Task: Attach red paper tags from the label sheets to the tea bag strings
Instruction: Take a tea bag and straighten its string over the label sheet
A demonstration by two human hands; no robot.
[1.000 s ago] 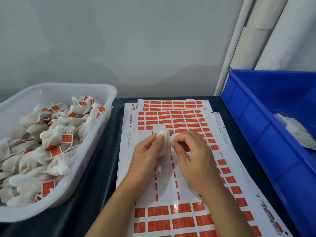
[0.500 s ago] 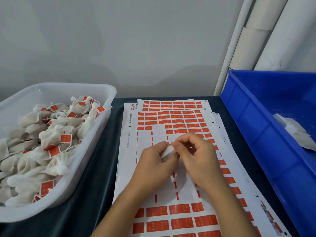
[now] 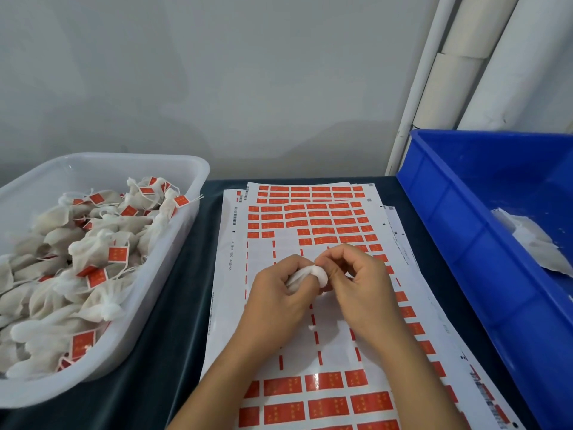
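A white tea bag (image 3: 305,276) is bunched between both hands above the label sheets (image 3: 313,218). My left hand (image 3: 276,301) wraps around its body. My right hand (image 3: 359,287) pinches its top end with thumb and fingertips. The string and any tag on this bag are hidden by my fingers. The top sheet carries rows of red tags (image 3: 325,383), with a peeled white patch under my hands.
A white plastic tub (image 3: 192,169) at the left holds several tea bags with red tags (image 3: 117,254). A blue bin (image 3: 459,243) at the right holds a few untagged tea bags (image 3: 533,240). White pipes (image 3: 449,88) stand behind the bin against the wall.
Both hands have dropped lower over the sheet and closed in around the tea bag, which was held more upright and exposed before. The left hand now covers most of it.
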